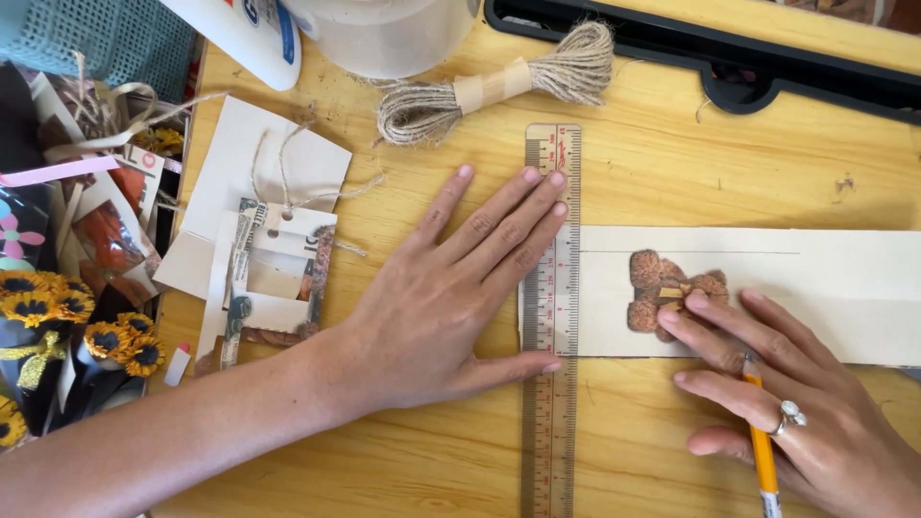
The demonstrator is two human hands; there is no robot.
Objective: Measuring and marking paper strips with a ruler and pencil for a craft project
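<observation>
Ruler (551, 317) lying on the desk (672, 163), long axis running from the near edge toward the far edge, crossing the left end of a pale card strip (825, 288). Strip's own long axis running crosswise, out toward the desk's right edge, so ruler and strip meeting at roughly a right angle. Faint pencil line visible along the strip's far margin.

Left hand (451, 297) spread flat and wide, palm on the desk just left of the ruler, fingertips and thumb pressing onto the ruler's left half, pinning it. Nothing gripped.

Right hand (777, 393) just right of the ruler, near the desk's near-right corner, holding a yellow pencil (763, 451) tucked between the fingers, pencil's exposed length pointing back toward the near edge. Its fingertips resting on a small brown bear cutout (667, 288), touching it, the cutout sitting on the strip close beside the ruler's right edge but apart from it. Pencil tip hidden under the fingers; cannot tell whether on the card.

Nearer to the ruler: left hand, already on it. Ruler's free drawing edge facing the right hand.

Twine bundle (499, 86) beyond the ruler's far end, near the far edge. Paper tags with string (273, 259) to the left of the left hand. Paper sunflowers (58, 317) at the desk's left edge.
</observation>
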